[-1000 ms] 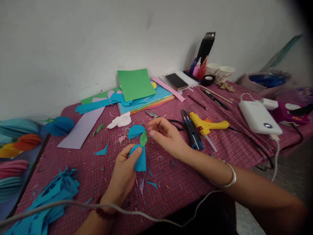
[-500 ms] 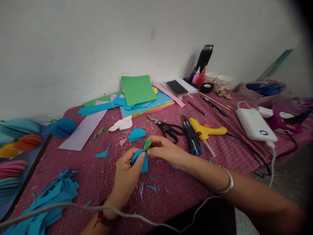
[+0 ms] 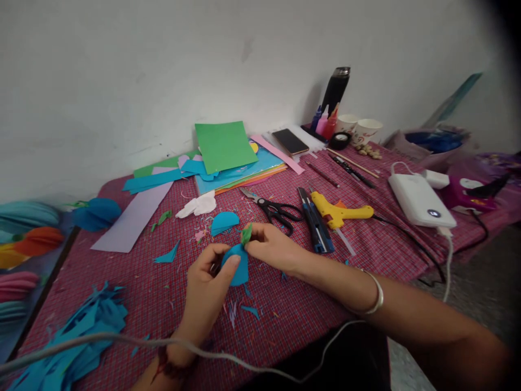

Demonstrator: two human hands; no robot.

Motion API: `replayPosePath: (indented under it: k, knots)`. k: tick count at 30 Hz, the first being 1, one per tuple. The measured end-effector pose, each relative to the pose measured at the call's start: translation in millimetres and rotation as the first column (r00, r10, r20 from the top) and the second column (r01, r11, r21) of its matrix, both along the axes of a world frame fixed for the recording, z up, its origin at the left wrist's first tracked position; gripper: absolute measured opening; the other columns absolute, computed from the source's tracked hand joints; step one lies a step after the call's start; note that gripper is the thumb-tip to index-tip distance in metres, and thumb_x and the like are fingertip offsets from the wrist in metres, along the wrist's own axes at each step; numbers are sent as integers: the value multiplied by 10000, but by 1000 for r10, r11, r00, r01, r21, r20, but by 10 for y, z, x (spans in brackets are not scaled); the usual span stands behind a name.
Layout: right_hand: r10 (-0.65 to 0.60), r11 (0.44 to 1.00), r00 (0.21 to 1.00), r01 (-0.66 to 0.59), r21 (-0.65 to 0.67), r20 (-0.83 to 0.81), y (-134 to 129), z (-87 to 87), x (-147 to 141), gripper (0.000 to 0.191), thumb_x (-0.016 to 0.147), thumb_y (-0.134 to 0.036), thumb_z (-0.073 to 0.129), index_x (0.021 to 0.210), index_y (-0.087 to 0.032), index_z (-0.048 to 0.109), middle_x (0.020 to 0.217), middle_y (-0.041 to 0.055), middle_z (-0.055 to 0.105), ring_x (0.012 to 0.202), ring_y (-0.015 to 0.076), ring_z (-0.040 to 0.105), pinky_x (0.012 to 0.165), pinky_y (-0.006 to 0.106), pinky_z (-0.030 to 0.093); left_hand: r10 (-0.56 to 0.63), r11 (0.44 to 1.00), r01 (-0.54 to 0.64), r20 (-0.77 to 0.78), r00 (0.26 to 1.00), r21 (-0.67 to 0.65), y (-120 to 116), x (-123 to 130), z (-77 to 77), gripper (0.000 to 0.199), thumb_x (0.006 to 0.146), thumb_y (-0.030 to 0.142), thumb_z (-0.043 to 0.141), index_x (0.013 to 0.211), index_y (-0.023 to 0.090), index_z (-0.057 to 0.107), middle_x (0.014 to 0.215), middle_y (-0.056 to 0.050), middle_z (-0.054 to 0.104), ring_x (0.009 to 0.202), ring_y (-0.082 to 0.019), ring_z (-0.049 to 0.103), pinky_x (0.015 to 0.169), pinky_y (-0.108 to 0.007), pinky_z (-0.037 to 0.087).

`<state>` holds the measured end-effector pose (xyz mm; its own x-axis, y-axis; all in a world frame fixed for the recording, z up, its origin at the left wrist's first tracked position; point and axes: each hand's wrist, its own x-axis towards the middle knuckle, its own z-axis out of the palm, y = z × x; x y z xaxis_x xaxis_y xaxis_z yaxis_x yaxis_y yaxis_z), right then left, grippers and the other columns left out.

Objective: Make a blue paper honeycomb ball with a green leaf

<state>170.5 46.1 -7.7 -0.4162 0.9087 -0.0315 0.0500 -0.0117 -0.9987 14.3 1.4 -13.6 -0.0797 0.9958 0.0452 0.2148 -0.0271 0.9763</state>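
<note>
Near the middle of the checked cloth [image 3: 150,293]: one folded blue paper piece [image 3: 237,270], held just above the cloth, with one small green paper leaf [image 3: 246,235] at its far edge.

Left hand [image 3: 205,288]: thumb laid over the face of the blue paper piece, fingers curled behind it; grip narrow, closed on the paper.

Right hand [image 3: 274,248]: thumb and fingers drawn together in a pinch on the green paper leaf; opening narrow, fingertips beside the edge of the blue paper piece.

Orientation: blue paper piece, rounded at its far left part, long axis running roughly near to far; green paper leaf, long axis also near to far, tip pointing far and slightly right.

Beyond the hands: one blue half-disc [image 3: 225,222], flat, curved edge to the far side; black-handled scissors [image 3: 277,208], blades pointing far left.

Right of these: one utility knife [image 3: 316,221]; one yellow glue gun [image 3: 338,212], nozzle pointing far left.

Near left: a heap of blue paper strips [image 3: 83,328].
</note>
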Motion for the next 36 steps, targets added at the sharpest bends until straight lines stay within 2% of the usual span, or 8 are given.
replayPosePath:
  k: [8,14,17,19,22,27,31,36]
  knots:
    - [-88,995,991,83,-52,-101,48,-14,26,117,679,-86,506,636,-189,473,598,-65,436,581,93,392,561,227,331,-32,999,31,-23,999,-37,-8,43,26,167,760,273,663,631,188,600,572,41,531,559,-113,446,533,-217,359]
    - [-39,996,974,20,-87,-225,52,25,66,73,733,-197,605,747,-181,535,734,-31,543,671,106,491,689,272,415,-2,995,25,232,973,-95,38,28,-73,139,750,282,701,682,185,629,614,40,572,572,-107,471,566,-219,383]
    - [-33,996,965,9,-90,-261,60,6,70,97,722,-203,626,745,-186,533,726,-36,533,665,107,481,682,274,402,2,996,20,236,972,-92,38,28,-60,153,745,282,696,659,190,610,593,46,552,555,-104,453,552,-218,367]
    - [-56,996,966,38,-77,-251,65,-21,63,132,710,-195,636,738,-193,508,699,-50,501,646,102,454,661,265,381,9,999,-5,114,993,-40,24,39,-17,162,744,267,676,627,192,593,576,45,529,547,-106,438,542,-220,352]
    - [-131,991,964,121,-53,-231,60,-70,42,202,682,-180,644,741,-207,452,675,-73,456,618,94,421,631,252,357,27,988,0,-168,985,155,-9,52,36,212,743,202,640,558,194,538,540,50,457,509,-102,394,512,-228,309]
    - [-156,988,965,154,-26,-212,25,-116,1,164,704,-181,598,686,-203,436,656,-73,445,595,89,396,600,244,329,62,857,222,-521,851,465,-39,16,-17,159,795,97,583,675,199,569,639,21,546,575,-117,508,560,-236,366]
    - [-125,992,975,123,-22,-184,4,-86,-3,100,735,-166,555,694,-197,469,660,-63,475,613,98,424,612,244,344,160,769,357,-700,696,531,-41,-43,-73,140,836,106,561,751,205,611,693,-10,609,647,-149,582,619,-256,424]
    - [-91,996,982,90,-14,-162,-2,-45,3,104,773,-116,506,723,-201,474,666,-61,469,632,104,434,646,245,377,223,720,463,-804,551,517,-46,-68,-70,171,864,117,544,733,207,605,697,-17,612,644,-155,574,616,-271,419]
